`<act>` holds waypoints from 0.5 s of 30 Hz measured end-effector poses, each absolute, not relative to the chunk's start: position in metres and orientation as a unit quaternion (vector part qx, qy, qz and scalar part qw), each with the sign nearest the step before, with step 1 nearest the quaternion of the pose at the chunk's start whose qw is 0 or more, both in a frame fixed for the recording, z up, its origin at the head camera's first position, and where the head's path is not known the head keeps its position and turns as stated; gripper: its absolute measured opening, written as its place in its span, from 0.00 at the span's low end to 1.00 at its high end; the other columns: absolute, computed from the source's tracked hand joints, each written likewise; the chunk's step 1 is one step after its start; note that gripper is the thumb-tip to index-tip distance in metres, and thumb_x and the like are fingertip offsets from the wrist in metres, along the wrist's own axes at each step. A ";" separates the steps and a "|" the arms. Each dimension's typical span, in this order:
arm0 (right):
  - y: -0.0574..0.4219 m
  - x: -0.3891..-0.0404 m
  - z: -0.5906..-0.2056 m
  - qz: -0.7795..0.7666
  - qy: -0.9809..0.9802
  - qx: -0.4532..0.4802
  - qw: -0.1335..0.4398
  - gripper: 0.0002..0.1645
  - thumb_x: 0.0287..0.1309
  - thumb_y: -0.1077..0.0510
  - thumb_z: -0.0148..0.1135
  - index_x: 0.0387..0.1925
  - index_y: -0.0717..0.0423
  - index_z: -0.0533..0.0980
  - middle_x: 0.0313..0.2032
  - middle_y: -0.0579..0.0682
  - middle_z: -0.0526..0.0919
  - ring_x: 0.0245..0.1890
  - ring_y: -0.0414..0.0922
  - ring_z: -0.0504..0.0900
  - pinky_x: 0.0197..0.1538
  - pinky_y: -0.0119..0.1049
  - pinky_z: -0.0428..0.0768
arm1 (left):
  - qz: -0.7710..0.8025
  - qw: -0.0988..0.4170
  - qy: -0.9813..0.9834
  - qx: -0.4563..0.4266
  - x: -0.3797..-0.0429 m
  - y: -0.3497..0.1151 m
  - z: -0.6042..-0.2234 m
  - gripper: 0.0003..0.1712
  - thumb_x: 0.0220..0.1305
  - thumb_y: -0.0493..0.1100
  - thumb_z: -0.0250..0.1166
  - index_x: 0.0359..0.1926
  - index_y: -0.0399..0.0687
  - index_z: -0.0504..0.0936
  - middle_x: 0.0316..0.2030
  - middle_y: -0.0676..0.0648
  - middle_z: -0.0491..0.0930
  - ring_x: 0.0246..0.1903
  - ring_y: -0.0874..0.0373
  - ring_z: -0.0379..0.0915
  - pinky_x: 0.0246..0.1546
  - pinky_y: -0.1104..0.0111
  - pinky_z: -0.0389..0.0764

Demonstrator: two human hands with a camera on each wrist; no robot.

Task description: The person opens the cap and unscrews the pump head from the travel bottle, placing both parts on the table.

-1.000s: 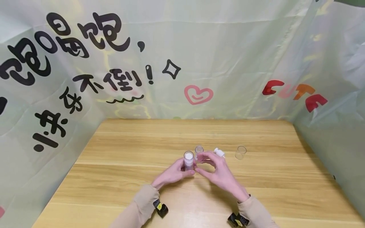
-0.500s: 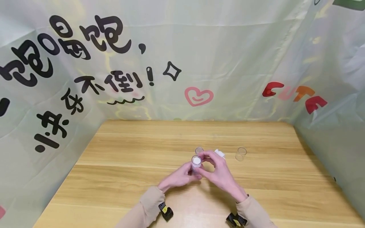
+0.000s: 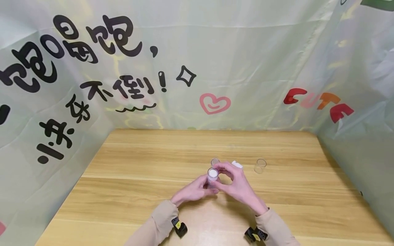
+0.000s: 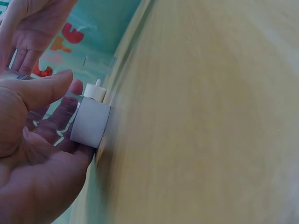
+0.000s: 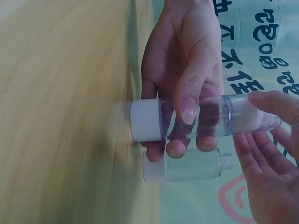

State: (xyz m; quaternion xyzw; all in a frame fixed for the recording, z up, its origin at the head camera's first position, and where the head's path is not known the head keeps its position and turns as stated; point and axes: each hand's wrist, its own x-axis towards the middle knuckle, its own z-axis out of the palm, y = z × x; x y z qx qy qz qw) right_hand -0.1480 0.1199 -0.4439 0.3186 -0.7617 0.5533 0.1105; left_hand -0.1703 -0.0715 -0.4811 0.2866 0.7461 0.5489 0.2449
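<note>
In the head view my left hand (image 3: 194, 189) holds a small clear pump bottle (image 3: 212, 178) upright. The right wrist view shows its fingers and thumb around the clear body, above the white base (image 5: 145, 120). At the bottle's top, the thumb and fingers of my right hand (image 3: 237, 182) pinch the clear cap (image 5: 271, 120) over a white pump top (image 5: 246, 113). Right behind stands a second clear bottle (image 5: 194, 165) with a white base and a bare threaded neck; my right hand partly hides it in the head view.
A white pump head (image 3: 237, 164) lies on the wooden table (image 3: 138, 164) just beyond my right hand. Farther right stands a loose clear cap (image 3: 260, 166). Printed fabric (image 3: 246, 68) hangs along the table's back and sides.
My left hand has moved right and slightly nearer with the bottle, to my right hand. My right fingers, apart from it a second ago, now pinch its top. The last half second shows little movement.
</note>
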 end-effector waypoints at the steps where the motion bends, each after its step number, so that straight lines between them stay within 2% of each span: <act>1: 0.121 -0.148 -0.444 0.555 -0.760 0.321 0.108 0.29 0.47 0.72 0.74 0.54 0.66 0.77 0.50 0.61 0.84 0.54 0.34 0.80 0.60 0.28 0.80 | 0.547 0.244 0.747 0.288 -0.170 -0.071 -0.481 0.19 0.67 0.36 0.64 0.58 0.43 0.75 0.52 0.45 0.79 0.49 0.66 0.75 0.58 0.72 0.75; 4: 0.120 -0.148 -0.445 0.553 -0.759 0.322 0.115 0.33 0.47 0.71 0.75 0.57 0.68 0.74 0.52 0.62 0.82 0.55 0.36 0.79 0.61 0.28 0.79 | 0.545 0.243 0.749 0.288 -0.170 -0.071 -0.480 0.19 0.67 0.36 0.64 0.58 0.42 0.75 0.51 0.44 0.79 0.48 0.66 0.75 0.58 0.72 0.75; 6: 0.119 -0.148 -0.446 0.544 -0.763 0.321 0.135 0.34 0.46 0.70 0.77 0.57 0.69 0.74 0.51 0.61 0.82 0.53 0.38 0.80 0.59 0.30 0.81 | 0.547 0.243 0.749 0.286 -0.170 -0.071 -0.480 0.21 0.67 0.36 0.64 0.59 0.41 0.74 0.52 0.44 0.80 0.48 0.65 0.76 0.58 0.72 0.76; 10: 0.117 -0.147 -0.446 0.540 -0.765 0.314 0.156 0.29 0.45 0.70 0.77 0.50 0.66 0.76 0.45 0.58 0.83 0.48 0.37 0.81 0.53 0.30 0.84 | 0.552 0.244 0.743 0.288 -0.169 -0.071 -0.480 0.24 0.67 0.36 0.63 0.63 0.39 0.72 0.55 0.42 0.80 0.50 0.63 0.77 0.58 0.73 0.76; 15: 0.120 -0.147 -0.447 0.562 -0.747 0.328 0.136 0.28 0.47 0.74 0.73 0.52 0.66 0.77 0.48 0.62 0.83 0.52 0.33 0.80 0.58 0.26 0.81 | 0.550 0.242 0.743 0.295 -0.170 -0.071 -0.481 0.23 0.68 0.36 0.63 0.62 0.37 0.72 0.55 0.39 0.79 0.51 0.61 0.76 0.58 0.73 0.75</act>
